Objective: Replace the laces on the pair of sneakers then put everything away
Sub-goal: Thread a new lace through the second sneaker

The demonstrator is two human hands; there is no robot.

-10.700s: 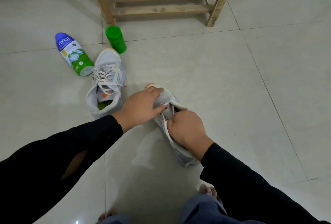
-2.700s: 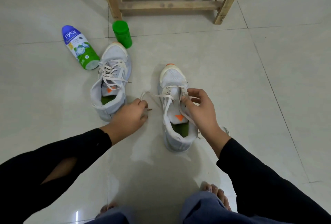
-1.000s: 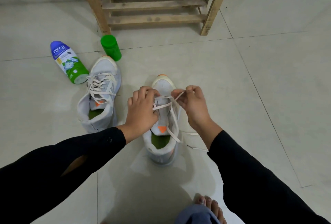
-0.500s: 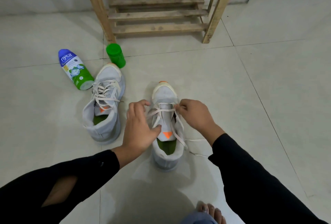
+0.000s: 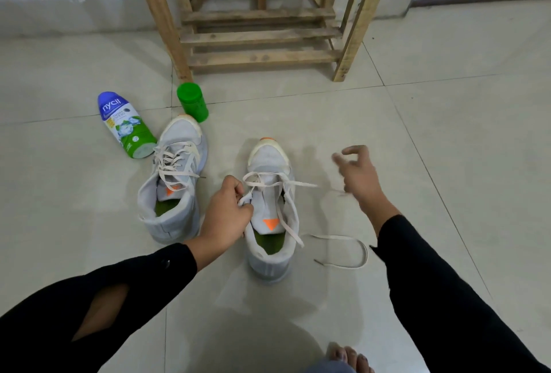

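Two grey-white sneakers stand on the tiled floor, toes pointing away from me. The left sneaker (image 5: 185,140) is laced loosely. The right sneaker (image 5: 268,160) has a cream lace (image 5: 357,253) through its front eyelets, with one end lying in a loop on the floor to its right. My left hand (image 5: 226,217) pinches the left eyelet edge of the right sneaker. My right hand (image 5: 360,178) is blurred, raised to the right of the shoe. Its thumb and forefinger are apart, and a taut strand of lace runs from the shoe to its lower curled fingers.
A blue and green powder bottle (image 5: 125,125) lies on the floor left of the sneakers, with a green cap (image 5: 193,101) standing beside it. A wooden rack (image 5: 259,35) stands against the wall behind. My bare foot (image 5: 348,357) shows at the bottom edge.
My right hand has swung out to the right from the eyelets, drawing the lace sideways. My left hand has stayed at the shoe's left edge. The camera has tilted up.
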